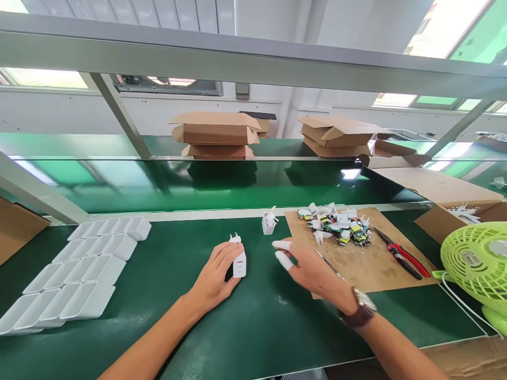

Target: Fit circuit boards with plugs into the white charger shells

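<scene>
My left hand is curled around a white charger plug that stands upright on the green mat, prongs up. My right hand hovers just to the right of it with fingers stretched out, white finger cots on two fingertips, a watch on the wrist; it holds nothing. Behind them stands another small white charger shell with prongs sticking out.
Rows of white housings lie at the left. A cardboard sheet carries a pile of circuit boards and plug parts, red-handled cutters and tweezers. A green fan stands at the right. Cardboard boxes sit beyond the conveyor.
</scene>
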